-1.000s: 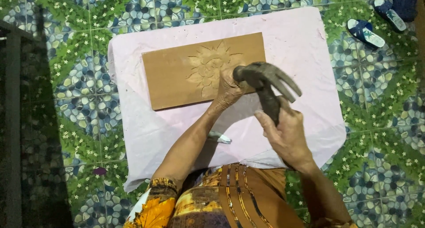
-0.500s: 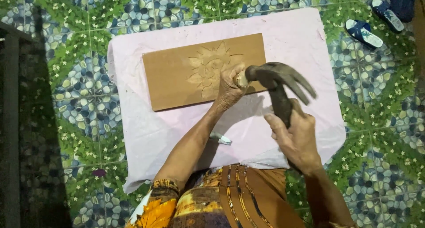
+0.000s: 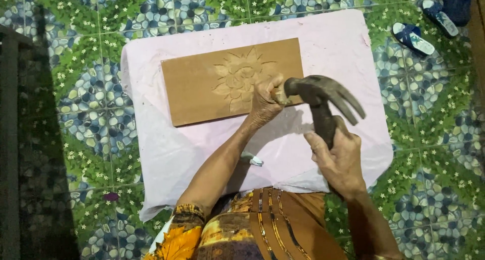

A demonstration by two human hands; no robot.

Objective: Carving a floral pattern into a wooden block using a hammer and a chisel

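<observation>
Low in the frame, right of centre, the right hand (image 3: 339,161) is wrapped around the handle of a claw hammer (image 3: 319,96), whose head sits just above it at mid-frame. Left of the hammer head, the left hand (image 3: 263,104) is closed on a small chisel (image 3: 279,95) pressed to the wooden board (image 3: 202,88) with its carved flower (image 3: 238,79). The board lies on a pink cloth (image 3: 333,43) over the tiled floor (image 3: 76,103), with blue sandals (image 3: 413,38) at upper right.

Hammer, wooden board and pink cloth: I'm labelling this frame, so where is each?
hammer (image 3: 316,91), head view, on its metal head.
wooden board (image 3: 194,91), head view, on its plain left part.
pink cloth (image 3: 333,43), head view, on bare cloth.
</observation>
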